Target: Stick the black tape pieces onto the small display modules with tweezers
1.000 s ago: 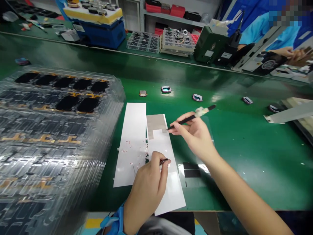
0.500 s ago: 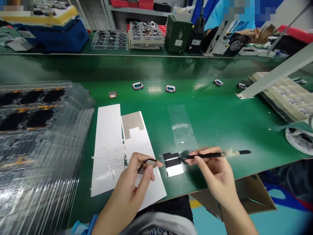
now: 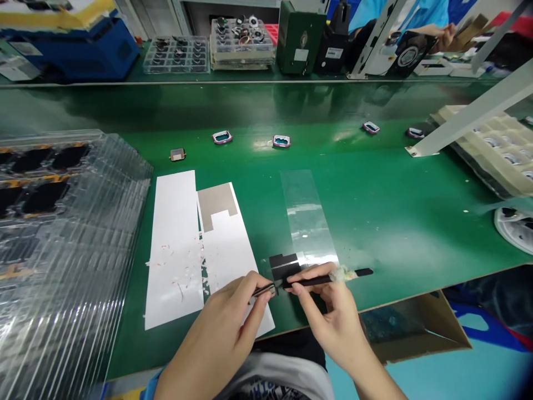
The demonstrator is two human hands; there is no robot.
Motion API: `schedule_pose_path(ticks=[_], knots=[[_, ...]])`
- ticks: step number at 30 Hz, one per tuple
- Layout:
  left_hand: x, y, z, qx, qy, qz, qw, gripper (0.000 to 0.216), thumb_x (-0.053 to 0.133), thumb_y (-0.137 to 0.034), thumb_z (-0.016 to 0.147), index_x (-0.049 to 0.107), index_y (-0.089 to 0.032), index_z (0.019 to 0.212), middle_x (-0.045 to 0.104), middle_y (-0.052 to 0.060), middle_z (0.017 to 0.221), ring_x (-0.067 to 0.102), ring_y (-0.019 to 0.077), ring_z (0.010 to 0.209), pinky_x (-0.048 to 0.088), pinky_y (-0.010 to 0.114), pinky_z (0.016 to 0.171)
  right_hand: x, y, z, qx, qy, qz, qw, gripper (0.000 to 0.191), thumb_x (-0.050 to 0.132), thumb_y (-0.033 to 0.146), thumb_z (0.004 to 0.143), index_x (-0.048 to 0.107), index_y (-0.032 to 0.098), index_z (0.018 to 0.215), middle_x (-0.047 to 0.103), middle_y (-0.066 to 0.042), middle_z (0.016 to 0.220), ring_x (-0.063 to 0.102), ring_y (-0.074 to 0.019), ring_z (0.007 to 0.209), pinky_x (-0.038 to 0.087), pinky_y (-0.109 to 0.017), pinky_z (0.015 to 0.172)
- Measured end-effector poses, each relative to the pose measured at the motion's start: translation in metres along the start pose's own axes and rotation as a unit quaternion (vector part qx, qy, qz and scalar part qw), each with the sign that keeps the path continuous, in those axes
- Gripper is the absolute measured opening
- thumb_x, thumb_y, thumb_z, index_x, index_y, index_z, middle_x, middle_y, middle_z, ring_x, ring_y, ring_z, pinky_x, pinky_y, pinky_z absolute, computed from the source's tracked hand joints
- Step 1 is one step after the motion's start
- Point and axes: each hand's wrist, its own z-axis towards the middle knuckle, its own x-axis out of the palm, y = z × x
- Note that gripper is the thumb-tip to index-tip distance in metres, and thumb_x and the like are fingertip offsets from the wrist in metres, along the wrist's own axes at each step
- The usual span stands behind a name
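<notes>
My left hand (image 3: 233, 316) pinches a small dark-edged watch screen (image 3: 263, 290), tilted nearly edge-on, between thumb and fingers. In my right hand (image 3: 328, 305) are slim black tweezers (image 3: 310, 281), with a lump of clear, yellowish tape (image 3: 343, 273) around their rear part. Their tip meets the near edge of the screen; whether something small is between them I cannot make out. Just behind the fingertips lies a sheet of black stickers (image 3: 284, 265), partly covered by my right hand. A clear film strip (image 3: 306, 214) stretches away behind it.
Two white sheets (image 3: 172, 239) lie left of my hands, one with a grey patch (image 3: 219, 203). Clear trays (image 3: 75, 250) are stacked far left. Small watch frames (image 3: 281, 141) sit along the back. A slanted white post (image 3: 470, 119) and a cream tray (image 3: 495, 144) stand right.
My right hand has moved left with the tweezers, from the black stickers to the screen. My left hand has turned the screen more edge-on. The view has shifted slightly.
</notes>
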Motion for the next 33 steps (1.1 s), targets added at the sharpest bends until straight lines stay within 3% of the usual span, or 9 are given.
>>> schedule_pose_path(ticks=[9, 17, 21, 24, 26, 29, 33], knots=[[0.002, 0.004, -0.009, 0.069, 0.061, 0.041, 0.995, 0.021, 0.033, -0.019, 0.104, 0.050, -0.026, 0.115, 0.065, 0.003, 0.108, 0.063, 0.0220, 0.103, 0.051, 0.035, 0.084, -0.001, 0.002, 0.003, 0.023, -0.007, -0.016, 1.000, 0.016, 0.060, 0.013, 0.091, 0.056, 0.026, 0.101, 0.064, -0.001, 0.096, 0.072, -0.0111, 0.086, 0.060, -0.019, 0.076], [0.002, 0.004, -0.009, 0.111, 0.061, 0.115, 0.985, 0.026, 0.035, -0.013, 0.101, 0.052, -0.022, 0.120, 0.066, 0.005, 0.099, 0.065, 0.0250, 0.093, 0.055, 0.037, 0.074, 0.000, 0.007, 0.007, 0.059, -0.022, 0.046, 0.997, 0.010, 0.064, 0.016, 0.090, 0.058, 0.023, 0.095, 0.068, -0.001, 0.088, 0.074, -0.0126, 0.077, 0.062, -0.020, 0.070], [0.004, 0.005, -0.004, 0.064, -0.012, -0.001, 0.998, 0.018, 0.043, -0.018, 0.099, 0.059, -0.024, 0.105, 0.069, 0.002, 0.096, 0.067, 0.0190, 0.086, 0.054, 0.030, 0.073, -0.005, 0.011, 0.010, 0.081, -0.084, 0.155, 0.981, 0.012, 0.064, 0.016, 0.091, 0.055, 0.023, 0.094, 0.072, -0.001, 0.086, 0.076, -0.0146, 0.074, 0.065, -0.024, 0.071], [0.001, 0.006, 0.002, 0.028, -0.088, -0.100, 0.991, 0.011, 0.055, -0.021, 0.094, 0.065, -0.023, 0.091, 0.072, -0.001, 0.084, 0.067, 0.0155, 0.072, 0.053, 0.025, 0.064, -0.005, 0.019, 0.014, 0.040, -0.134, 0.203, 0.969, 0.013, 0.061, 0.014, 0.092, 0.055, 0.024, 0.097, 0.071, 0.000, 0.087, 0.075, -0.0134, 0.074, 0.065, -0.024, 0.070], [-0.002, 0.006, 0.006, 0.029, -0.121, -0.141, 0.982, 0.009, 0.061, -0.021, 0.089, 0.070, -0.022, 0.091, 0.073, 0.000, 0.081, 0.067, 0.0154, 0.068, 0.052, 0.024, 0.061, 0.000, 0.029, 0.018, -0.006, -0.159, 0.211, 0.965, 0.013, 0.060, 0.013, 0.092, 0.056, 0.025, 0.097, 0.068, -0.001, 0.085, 0.075, -0.0157, 0.079, 0.066, -0.026, 0.065], [-0.008, 0.004, 0.008, 0.040, -0.154, -0.173, 0.972, 0.015, 0.064, -0.020, 0.087, 0.074, -0.021, 0.098, 0.074, 0.001, 0.079, 0.068, 0.0167, 0.070, 0.054, 0.026, 0.066, 0.015, 0.047, 0.023, -0.068, -0.143, 0.219, 0.963, 0.014, 0.058, 0.012, 0.093, 0.055, 0.025, 0.098, 0.068, -0.002, 0.084, 0.075, -0.0200, 0.084, 0.068, -0.032, 0.063], [-0.011, 0.002, 0.008, 0.055, -0.166, -0.180, 0.968, 0.019, 0.059, -0.021, 0.092, 0.074, -0.022, 0.104, 0.076, 0.002, 0.092, 0.070, 0.0169, 0.083, 0.055, 0.027, 0.077, 0.036, 0.060, 0.030, -0.134, -0.112, 0.212, 0.962, 0.021, 0.055, 0.006, 0.093, 0.052, 0.025, 0.101, 0.070, -0.003, 0.089, 0.075, -0.0212, 0.088, 0.068, -0.040, 0.073]])
